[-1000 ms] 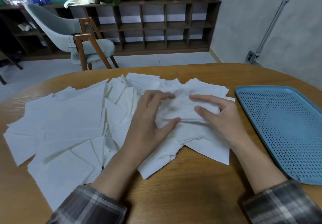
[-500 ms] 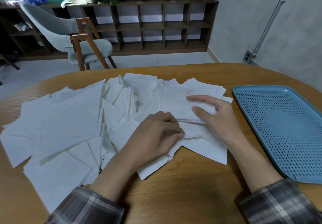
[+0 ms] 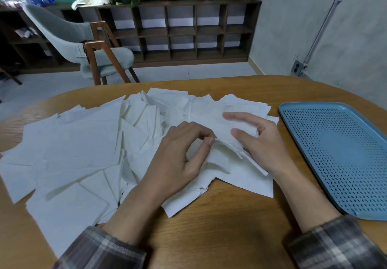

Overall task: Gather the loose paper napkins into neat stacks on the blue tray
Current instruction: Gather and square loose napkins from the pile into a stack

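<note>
Left hand [image 3: 178, 155] higher now, fingers [image 3: 209, 141] on thin, creased white napkins [image 3: 219, 160].

No writing can be read on the napkins [image 3: 79, 143], blue tray [image 3: 345, 153] or elsewhere

**Loose Napkins Handled Beside Blue Tray**

White paper napkins [image 3: 83, 153] are spread across the left and middle of the wooden table [image 3: 219, 227], overlapped at all angles. At the pile's right end, a few sheets are gripped between the thumb and fingers of the right hand [image 3: 263, 141]. An edge is pinched by the curled left hand [image 3: 180, 155] just beside it. The blue tray [image 3: 343, 151] is set along the table's right edge, apart from the pile. Plaid sleeves [image 3: 100, 250] are seen at the near edge.
</note>
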### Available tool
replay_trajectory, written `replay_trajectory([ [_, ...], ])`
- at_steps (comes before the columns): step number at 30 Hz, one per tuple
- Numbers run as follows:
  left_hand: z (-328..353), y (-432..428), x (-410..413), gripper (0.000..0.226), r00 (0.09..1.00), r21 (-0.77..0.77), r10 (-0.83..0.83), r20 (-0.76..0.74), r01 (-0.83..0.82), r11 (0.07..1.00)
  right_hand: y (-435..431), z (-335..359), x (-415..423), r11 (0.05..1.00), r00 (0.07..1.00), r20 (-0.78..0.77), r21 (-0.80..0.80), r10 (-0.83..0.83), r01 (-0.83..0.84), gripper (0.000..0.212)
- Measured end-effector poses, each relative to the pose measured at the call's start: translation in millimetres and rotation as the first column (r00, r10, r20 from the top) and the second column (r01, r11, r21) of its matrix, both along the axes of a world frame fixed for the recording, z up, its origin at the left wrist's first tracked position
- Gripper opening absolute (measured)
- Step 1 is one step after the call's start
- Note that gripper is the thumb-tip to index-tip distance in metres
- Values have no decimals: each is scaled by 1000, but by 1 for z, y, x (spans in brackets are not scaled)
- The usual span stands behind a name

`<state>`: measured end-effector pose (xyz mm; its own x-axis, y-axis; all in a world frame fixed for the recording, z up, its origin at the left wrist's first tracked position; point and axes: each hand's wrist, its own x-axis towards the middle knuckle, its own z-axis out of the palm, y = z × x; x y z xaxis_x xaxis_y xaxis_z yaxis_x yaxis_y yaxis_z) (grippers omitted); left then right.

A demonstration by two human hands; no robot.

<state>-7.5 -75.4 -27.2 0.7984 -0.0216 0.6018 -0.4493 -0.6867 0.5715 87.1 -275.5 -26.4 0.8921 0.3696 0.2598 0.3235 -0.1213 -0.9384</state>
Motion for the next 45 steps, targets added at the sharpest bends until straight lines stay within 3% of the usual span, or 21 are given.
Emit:
replay_trajectory([
  [7,7,-1,-2,11,994,-90,69,86,-61,994,1,1,-1,1000,1000,0,20,-8,8,39],
  [20,31,15,-7,16,999,-505,30,36,-8,863,2,2,-2,1000,999,44,10,-1,0,38],
  [24,34,15,-8,15,996,-535,86,38,-53,843,2,5,-4,993,996,78,99,50,-58,21],
  [29,30,6,-7,10,993,-502,111,32,-80,861,8,10,-18,980,982,97,100,163,-173,29],
  [32,25,-1,-7,9,997,-454,75,8,-64,889,14,9,-23,982,988,83,130,129,-139,14],
  [37,23,-4,-7,53,986,-372,-29,-166,-36,928,12,14,-21,971,998,53,235,25,-37,11],
  [41,20,-1,-4,58,977,-306,-36,-210,-30,952,13,13,-19,964,998,-21,259,-53,57,14],
  [45,24,8,-1,41,979,-579,-27,-203,-97,810,10,11,-16,963,992,-108,256,-63,89,14],
])
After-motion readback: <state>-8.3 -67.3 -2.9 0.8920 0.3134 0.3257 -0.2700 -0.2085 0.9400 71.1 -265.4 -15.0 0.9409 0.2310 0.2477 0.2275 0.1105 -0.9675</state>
